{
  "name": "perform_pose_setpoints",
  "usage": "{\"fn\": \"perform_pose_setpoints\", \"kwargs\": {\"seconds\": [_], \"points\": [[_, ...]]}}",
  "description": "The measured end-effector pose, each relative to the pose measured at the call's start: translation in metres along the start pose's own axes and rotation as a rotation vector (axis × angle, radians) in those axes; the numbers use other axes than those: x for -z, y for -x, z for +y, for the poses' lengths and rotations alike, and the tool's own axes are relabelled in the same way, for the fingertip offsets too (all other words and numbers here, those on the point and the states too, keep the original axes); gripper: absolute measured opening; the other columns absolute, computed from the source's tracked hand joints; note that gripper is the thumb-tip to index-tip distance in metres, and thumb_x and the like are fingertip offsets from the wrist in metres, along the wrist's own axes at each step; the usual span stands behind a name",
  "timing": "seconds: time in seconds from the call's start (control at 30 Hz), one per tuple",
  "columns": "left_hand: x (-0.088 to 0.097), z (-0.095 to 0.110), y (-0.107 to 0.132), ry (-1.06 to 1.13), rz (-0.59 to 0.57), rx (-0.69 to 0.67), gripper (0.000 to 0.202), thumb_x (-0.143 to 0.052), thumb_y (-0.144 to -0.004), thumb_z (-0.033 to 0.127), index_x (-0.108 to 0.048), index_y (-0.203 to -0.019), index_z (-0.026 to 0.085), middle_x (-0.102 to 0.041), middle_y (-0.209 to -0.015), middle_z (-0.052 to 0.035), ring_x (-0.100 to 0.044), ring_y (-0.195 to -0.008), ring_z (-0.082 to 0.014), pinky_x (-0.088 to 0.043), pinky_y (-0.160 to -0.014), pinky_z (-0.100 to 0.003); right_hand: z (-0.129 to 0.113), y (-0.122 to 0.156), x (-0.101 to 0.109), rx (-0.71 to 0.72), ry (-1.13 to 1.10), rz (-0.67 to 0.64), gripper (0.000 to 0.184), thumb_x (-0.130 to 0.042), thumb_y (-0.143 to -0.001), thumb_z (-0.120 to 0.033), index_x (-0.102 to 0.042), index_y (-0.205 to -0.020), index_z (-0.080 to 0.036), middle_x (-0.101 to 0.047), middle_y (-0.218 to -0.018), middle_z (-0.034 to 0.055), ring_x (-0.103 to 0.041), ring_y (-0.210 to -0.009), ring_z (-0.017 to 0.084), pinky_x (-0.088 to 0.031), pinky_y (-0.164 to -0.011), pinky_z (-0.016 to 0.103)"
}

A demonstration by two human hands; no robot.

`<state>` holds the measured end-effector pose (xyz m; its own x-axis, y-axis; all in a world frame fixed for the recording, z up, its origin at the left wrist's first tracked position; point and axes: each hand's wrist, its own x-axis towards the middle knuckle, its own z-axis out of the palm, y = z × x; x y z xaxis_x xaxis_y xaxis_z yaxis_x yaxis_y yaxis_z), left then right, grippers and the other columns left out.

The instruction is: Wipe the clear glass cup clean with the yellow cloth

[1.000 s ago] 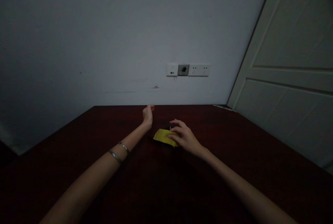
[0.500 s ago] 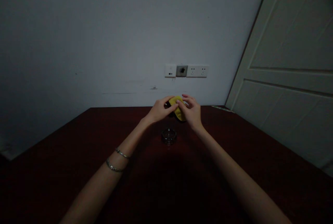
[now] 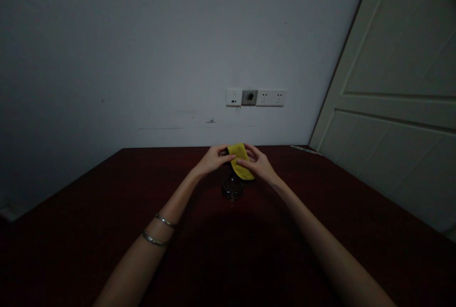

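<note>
A yellow cloth [image 3: 241, 167] with a dark edge is held up between both hands. My left hand [image 3: 213, 158] pinches its left side, thumb on the front face. On the other side, my right hand [image 3: 259, 163] grips it with the thumb across the front and the fingers behind. Just below the cloth's lower end, a clear glass ashtray [image 3: 232, 189] rests on the dark red table [image 3: 199, 259]. The cloth covers a bit of the view behind the ashtray's far rim. Whether the two touch, I cannot tell.
A pale wall [image 3: 171, 50] rises behind the table and carries a row of sockets [image 3: 270, 98]. To the right stands a white panelled door [image 3: 395, 79]. A thin flat strip [image 3: 305, 149] lies at the table's back right edge.
Both hands have come down and nearer to the ashtray with the cloth. More of the cloth's yellow face shows, now hanging flatter between the hands.
</note>
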<state>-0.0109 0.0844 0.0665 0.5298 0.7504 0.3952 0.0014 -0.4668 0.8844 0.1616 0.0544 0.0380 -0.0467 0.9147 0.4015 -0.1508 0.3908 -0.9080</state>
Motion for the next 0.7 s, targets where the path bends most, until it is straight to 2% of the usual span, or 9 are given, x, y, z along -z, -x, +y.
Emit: {"fn": "perform_pose_setpoints", "kwargs": {"seconds": [0.07, 0.2, 0.33, 0.43, 0.57, 0.63, 0.7], "points": [[0.0, 0.0, 0.0, 0.0, 0.0, -0.008, 0.035, -0.064, -0.07, 0.023, -0.063, -0.103, 0.014, -0.068, -0.1, -0.0095, -0.062, -0.091, -0.0193, -0.048, -0.086, -0.038, 0.004, 0.004, 0.005, -0.039, 0.017, -0.052, 0.063, -0.077, -0.055, -0.028, -0.056, -0.113, -0.021, -0.067, -0.107, 0.0071, -0.065, -0.092, 0.021, -0.051, -0.085, 0.041], [0.003, -0.001, 0.002, -0.03, 0.022, 0.011, 0.039, -0.066, -0.069, 0.023, -0.062, -0.107, 0.013, -0.066, -0.103, -0.012, -0.063, -0.09, -0.0196, -0.049, -0.084, -0.039, 0.009, 0.008, 0.012, -0.098, 0.08, -0.067, 0.046, -0.077, -0.055, -0.027, -0.065, -0.099, -0.019, -0.071, -0.098, 0.0051, -0.067, -0.085, 0.02, -0.052, -0.083, 0.039], [0.014, -0.01, 0.009, -0.043, 0.054, 0.093, 0.052, -0.069, -0.067, 0.026, -0.055, -0.117, 0.014, -0.064, -0.106, -0.0156, -0.063, -0.092, -0.0224, -0.049, -0.083, -0.042, 0.017, 0.006, 0.022, -0.157, 0.081, 0.064, 0.042, -0.079, -0.051, -0.027, -0.068, -0.091, -0.017, -0.072, -0.09, 0.0049, -0.067, -0.079, 0.021, -0.053, -0.075, 0.035], [0.024, -0.028, 0.018, -0.15, -0.041, 0.21, 0.069, -0.074, -0.062, 0.03, -0.049, -0.124, 0.015, -0.056, -0.122, -0.0193, -0.055, -0.111, -0.028, -0.041, -0.095, -0.047, 0.028, 0.002, 0.034, -0.173, 0.053, 0.196, 0.041, -0.079, -0.05, -0.029, -0.068, -0.088, -0.017, -0.072, -0.083, 0.0044, -0.067, -0.072, 0.021, -0.054, -0.067, 0.032], [0.024, -0.055, 0.034, -0.177, -0.292, 0.334, 0.091, -0.079, -0.054, 0.033, -0.038, -0.134, 0.017, -0.036, -0.141, -0.0183, -0.035, -0.13, -0.0286, -0.027, -0.108, -0.044, 0.043, 0.001, 0.049, -0.175, 0.004, 0.34, 0.04, -0.076, -0.052, -0.034, -0.066, -0.086, -0.018, -0.071, -0.077, 0.0028, -0.066, -0.064, 0.019, -0.052, -0.057, 0.028], [0.018, -0.063, 0.04, -0.195, -0.329, 0.36, 0.095, -0.08, -0.052, 0.034, -0.035, -0.135, 0.018, -0.029, -0.144, -0.0171, -0.03, -0.132, -0.0283, -0.023, -0.11, -0.043, 0.049, 0.001, 0.055, -0.175, -0.017, 0.385, 0.039, -0.075, -0.052, -0.035, -0.065, -0.085, -0.017, -0.071, -0.076, 0.0027, -0.064, -0.061, 0.018, -0.051, -0.054, 0.027], [0.012, -0.069, 0.044, -0.24, -0.343, 0.37, 0.096, -0.08, -0.052, 0.036, -0.035, -0.135, 0.016, -0.03, -0.144, -0.0168, -0.032, -0.132, -0.0282, -0.022, -0.11, -0.042, 0.054, 0.001, 0.059, -0.175, -0.031, 0.412, 0.038, -0.074, -0.052, -0.035, -0.064, -0.084, -0.017, -0.07, -0.073, 0.002, -0.063, -0.058, 0.017, -0.05, -0.052, 0.026]]}}
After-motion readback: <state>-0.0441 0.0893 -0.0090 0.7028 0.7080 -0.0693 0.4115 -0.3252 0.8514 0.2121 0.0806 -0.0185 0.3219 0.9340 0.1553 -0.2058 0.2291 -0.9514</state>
